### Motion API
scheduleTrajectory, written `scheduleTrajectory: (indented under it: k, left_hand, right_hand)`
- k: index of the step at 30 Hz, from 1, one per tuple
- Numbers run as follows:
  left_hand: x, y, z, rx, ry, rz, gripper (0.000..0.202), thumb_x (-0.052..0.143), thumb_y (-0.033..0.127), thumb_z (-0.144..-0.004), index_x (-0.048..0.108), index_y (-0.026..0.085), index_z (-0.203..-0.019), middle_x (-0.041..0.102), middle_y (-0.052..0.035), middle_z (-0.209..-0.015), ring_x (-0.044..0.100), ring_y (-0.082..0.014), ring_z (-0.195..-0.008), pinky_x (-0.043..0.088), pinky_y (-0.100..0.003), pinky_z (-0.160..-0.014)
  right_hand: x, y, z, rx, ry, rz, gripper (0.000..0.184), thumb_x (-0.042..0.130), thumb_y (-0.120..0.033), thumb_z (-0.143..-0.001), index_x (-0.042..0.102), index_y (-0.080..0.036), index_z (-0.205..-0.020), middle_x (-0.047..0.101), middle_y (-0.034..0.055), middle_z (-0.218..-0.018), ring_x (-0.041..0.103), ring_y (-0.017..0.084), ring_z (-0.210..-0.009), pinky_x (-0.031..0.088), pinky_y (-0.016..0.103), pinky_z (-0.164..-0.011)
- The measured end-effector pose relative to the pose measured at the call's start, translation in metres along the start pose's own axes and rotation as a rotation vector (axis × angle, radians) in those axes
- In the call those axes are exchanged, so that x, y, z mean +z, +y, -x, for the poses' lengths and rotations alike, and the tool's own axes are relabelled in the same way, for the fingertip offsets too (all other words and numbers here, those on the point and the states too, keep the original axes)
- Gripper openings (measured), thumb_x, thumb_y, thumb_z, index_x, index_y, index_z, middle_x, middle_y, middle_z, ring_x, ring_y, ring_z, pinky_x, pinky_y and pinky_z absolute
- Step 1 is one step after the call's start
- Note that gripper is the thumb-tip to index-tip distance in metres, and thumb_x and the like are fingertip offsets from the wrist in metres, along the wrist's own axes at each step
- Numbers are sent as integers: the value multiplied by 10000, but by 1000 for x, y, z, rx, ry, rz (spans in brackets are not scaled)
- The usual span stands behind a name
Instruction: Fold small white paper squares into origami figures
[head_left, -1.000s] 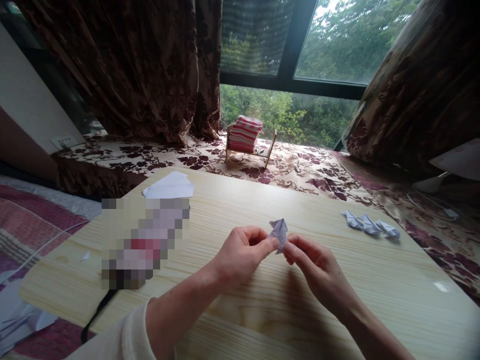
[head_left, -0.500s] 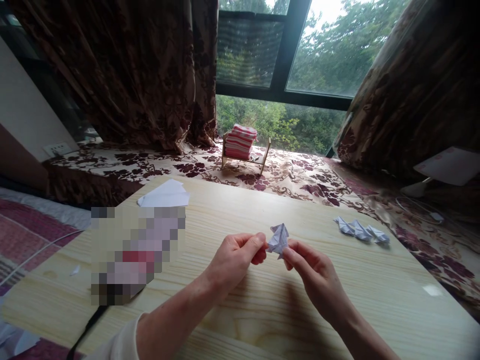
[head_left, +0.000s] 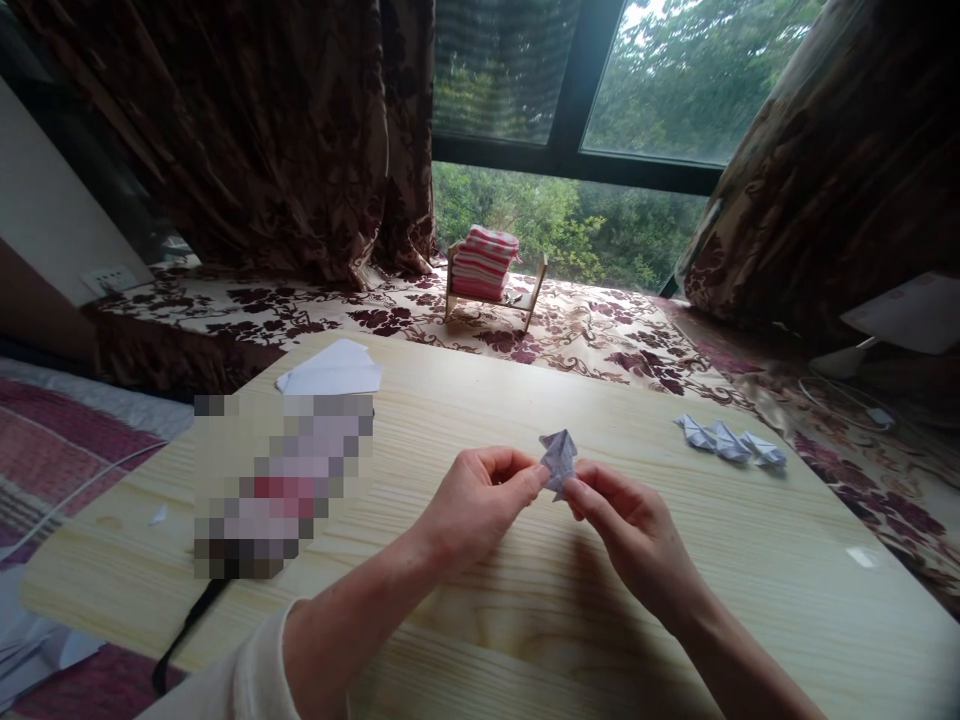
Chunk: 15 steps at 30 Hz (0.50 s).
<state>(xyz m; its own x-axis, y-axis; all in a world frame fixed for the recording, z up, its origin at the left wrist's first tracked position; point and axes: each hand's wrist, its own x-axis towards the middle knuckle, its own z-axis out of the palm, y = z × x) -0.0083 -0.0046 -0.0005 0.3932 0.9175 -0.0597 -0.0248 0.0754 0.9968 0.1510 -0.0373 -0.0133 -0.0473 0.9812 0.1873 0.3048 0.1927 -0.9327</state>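
I pinch the paper (head_left: 559, 462) with both hands, left (head_left: 480, 505) and right (head_left: 630, 535), mid-fold; the next crease wants steady fingertips.

A light wooden table (head_left: 525, 620) is lying under my hands, three folded paper pieces (head_left: 730, 441) sitting beyond my right hand (head_left: 637, 530), white paper sheets (head_left: 331, 371) lying beyond my left.

A home bedroom is showing here: patterned curtains (head_left: 247, 130) are hanging beside a large window (head_left: 570, 110), and a bed's striped blanket (head_left: 52, 450) is lying along the wooden tabletop's (head_left: 675, 600) left edge.
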Motion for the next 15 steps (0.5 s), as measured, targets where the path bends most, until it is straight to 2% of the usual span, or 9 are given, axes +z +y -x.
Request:
scheduleTrajectory:
  k: [4, 11, 15]
  left_hand:
    - [1, 1, 0, -7, -19, 20, 217, 607, 323, -736, 636, 132, -638, 533, 14, -588, 426, -104, -583, 336, -231, -572]
    - [1, 0, 1, -49, -39, -2, 245, 606, 293, -730, 547, 145, -544, 489, 27, -556, 415, -98, -580, 323, -229, -570]
    - [1, 0, 0, -34, -61, 1, 236, 610, 305, -736, 590, 133, -575, 510, 19, -576, 420, -97, -585, 328, -227, -570]
  right_hand:
    - [0, 2, 0, -3, -24, 3, 283, 533, -409, -858, 553, -194, -675, 525, -2, -640, 499, 151, -625, 392, 253, -582]
    - [-1, 4, 0, -22, 4, -20, 332, 475, -387, -899, 531, -196, -633, 494, -14, -637, 480, 136, -634, 382, 236, -598]
    - [1, 4, 0, -62, -5, -17, 282, 507, -362, -887, 563, -194, -668, 502, -12, -660, 505, 136, -655, 390, 232, -611]
